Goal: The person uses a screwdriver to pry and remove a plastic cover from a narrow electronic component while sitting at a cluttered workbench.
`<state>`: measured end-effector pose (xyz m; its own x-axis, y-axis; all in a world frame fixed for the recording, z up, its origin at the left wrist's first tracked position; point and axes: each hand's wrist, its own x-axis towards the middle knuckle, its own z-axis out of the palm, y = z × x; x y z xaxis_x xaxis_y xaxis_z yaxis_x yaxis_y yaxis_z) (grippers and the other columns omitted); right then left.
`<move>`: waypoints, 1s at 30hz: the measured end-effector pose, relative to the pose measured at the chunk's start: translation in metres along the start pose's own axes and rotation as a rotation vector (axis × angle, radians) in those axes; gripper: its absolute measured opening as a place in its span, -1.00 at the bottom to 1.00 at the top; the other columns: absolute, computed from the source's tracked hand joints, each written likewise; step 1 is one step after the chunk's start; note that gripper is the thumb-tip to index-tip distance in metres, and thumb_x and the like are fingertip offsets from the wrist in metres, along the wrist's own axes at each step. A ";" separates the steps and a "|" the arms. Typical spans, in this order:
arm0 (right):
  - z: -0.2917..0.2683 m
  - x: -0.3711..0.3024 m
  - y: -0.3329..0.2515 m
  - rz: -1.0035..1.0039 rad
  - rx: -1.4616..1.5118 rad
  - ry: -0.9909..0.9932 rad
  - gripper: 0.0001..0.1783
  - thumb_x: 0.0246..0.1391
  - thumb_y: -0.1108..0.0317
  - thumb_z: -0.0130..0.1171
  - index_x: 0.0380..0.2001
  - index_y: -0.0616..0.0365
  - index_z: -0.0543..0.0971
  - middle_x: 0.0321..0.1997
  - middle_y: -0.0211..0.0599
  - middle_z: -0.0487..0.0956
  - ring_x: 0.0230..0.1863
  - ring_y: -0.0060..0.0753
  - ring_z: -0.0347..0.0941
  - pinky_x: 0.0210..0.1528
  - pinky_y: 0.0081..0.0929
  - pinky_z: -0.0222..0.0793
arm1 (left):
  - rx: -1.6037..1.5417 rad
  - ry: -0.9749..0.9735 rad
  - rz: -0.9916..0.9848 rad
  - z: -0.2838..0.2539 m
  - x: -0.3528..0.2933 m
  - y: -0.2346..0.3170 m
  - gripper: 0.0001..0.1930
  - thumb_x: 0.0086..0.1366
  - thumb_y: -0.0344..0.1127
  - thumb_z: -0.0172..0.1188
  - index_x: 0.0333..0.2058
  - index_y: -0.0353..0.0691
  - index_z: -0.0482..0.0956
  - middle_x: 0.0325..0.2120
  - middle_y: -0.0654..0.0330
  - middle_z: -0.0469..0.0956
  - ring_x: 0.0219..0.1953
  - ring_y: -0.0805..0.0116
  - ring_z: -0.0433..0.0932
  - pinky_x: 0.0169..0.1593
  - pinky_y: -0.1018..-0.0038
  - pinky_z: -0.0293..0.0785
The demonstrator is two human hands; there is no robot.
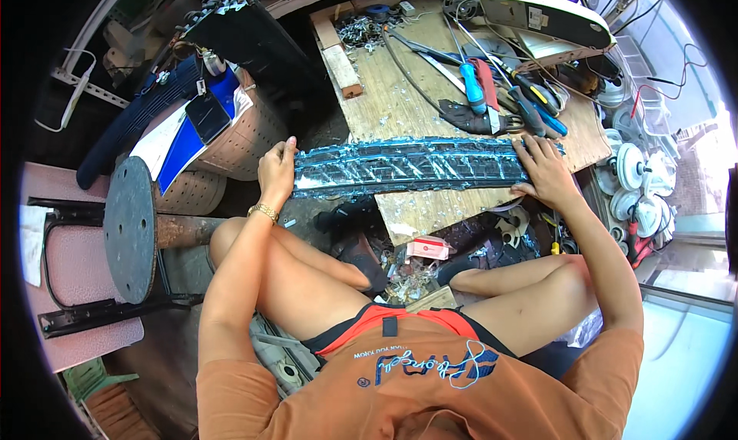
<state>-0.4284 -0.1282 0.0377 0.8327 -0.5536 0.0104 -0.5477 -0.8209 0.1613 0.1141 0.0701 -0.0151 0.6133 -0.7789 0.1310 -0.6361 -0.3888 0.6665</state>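
A long, narrow dark panel with blue ragged edges and shiny, whitish streaks lies crosswise in front of me. Its kind is not clear. My left hand is closed on its left end, thumb up along the edge. At the other end my right hand grips it, fingers over the far edge and thumb near the close edge. The right part of the panel is over the wooden worktable, while its left end sticks out past the table's side. The panel's underside is hidden.
Beyond the panel are blue-handled screwdrivers, other hand tools and a heap of small metal parts. A white device stands at the back right. A phone rests at the left. Scraps and a red-white box lie below.
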 end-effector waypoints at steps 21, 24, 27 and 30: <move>-0.026 0.018 -0.076 0.010 0.302 0.404 -0.28 0.07 -0.01 0.45 0.23 0.11 0.56 0.02 -0.10 0.49 0.00 0.03 0.44 0.08 -0.09 0.44 | 0.373 -0.032 0.183 -0.096 0.139 0.058 -0.44 0.48 0.25 0.17 -0.18 -0.21 0.79 -0.34 -0.10 0.75 -0.17 -0.18 0.74 -0.08 0.04 0.59; -0.008 0.028 -0.092 0.077 0.301 0.393 -0.25 0.12 -0.10 0.40 0.25 0.14 0.54 0.05 -0.07 0.51 0.02 0.03 0.45 0.08 -0.08 0.44 | 0.442 -0.020 0.158 -0.066 0.144 0.055 -0.39 0.49 0.31 0.11 -0.14 -0.19 0.79 -0.25 -0.13 0.76 -0.09 -0.21 0.73 0.01 0.00 0.60; -0.007 0.037 -0.104 0.153 0.405 0.215 -0.23 0.18 -0.11 0.37 0.29 0.17 0.47 0.10 0.03 0.56 0.11 0.14 0.50 0.15 -0.04 0.45 | 0.448 -0.052 0.118 -0.063 0.148 0.044 -0.37 0.49 0.32 0.10 -0.16 -0.20 0.79 -0.26 -0.14 0.76 -0.08 -0.21 0.73 0.03 -0.02 0.60; -0.014 0.045 -0.112 0.200 0.453 0.197 -0.22 0.17 -0.12 0.38 0.28 0.17 0.49 0.06 0.03 0.57 0.12 0.15 0.53 0.13 0.02 0.45 | 0.461 0.073 0.246 -0.054 0.138 0.036 -0.54 0.48 0.14 0.22 -0.09 -0.18 0.74 -0.08 -0.07 0.70 0.02 -0.22 0.66 0.07 -0.01 0.56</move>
<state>-0.3285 -0.0596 0.0340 0.6841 -0.7044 0.1894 -0.6411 -0.7045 -0.3044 0.2010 -0.0248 0.0668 0.4404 -0.8446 0.3046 -0.8953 -0.3877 0.2194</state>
